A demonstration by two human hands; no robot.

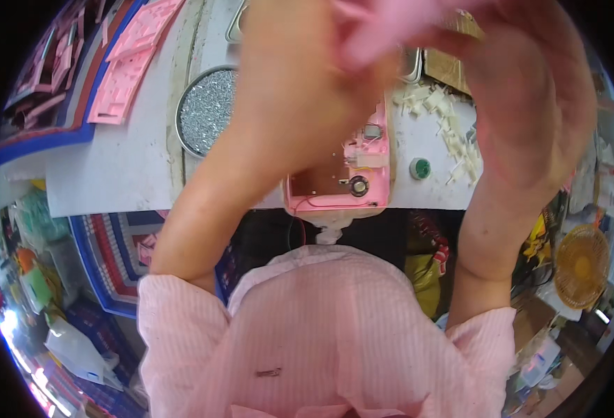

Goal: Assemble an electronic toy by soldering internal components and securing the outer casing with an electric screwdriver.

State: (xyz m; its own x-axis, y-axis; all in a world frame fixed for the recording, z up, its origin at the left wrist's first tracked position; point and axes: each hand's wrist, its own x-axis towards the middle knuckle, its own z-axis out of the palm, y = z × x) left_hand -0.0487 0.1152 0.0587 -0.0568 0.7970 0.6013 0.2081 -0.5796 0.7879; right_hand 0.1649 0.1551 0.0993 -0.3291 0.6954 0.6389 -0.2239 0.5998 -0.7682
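Observation:
Both my hands are raised close to the camera over the table and blurred. My left hand [314,90] is closed on a soft-looking pink piece [390,28], whose kind I cannot make out. To the right of it is my right hand [537,104], its palm side partly showing and its fingers smeared or cut off at the top; whether it grips the pink piece I cannot tell. Below the left hand, at the table's near edge, lies a pink plastic casing [321,201]. It holds a brown board [314,182], a small round black speaker-like part [358,185] and wires.
A round metal dish of screws [208,115] stands left of the casing. White plastic parts [453,132] and a small green-topped round container [420,168] lie to the right. Pink moulded panels [122,76] and a blue-edged tray [49,143] are at the left.

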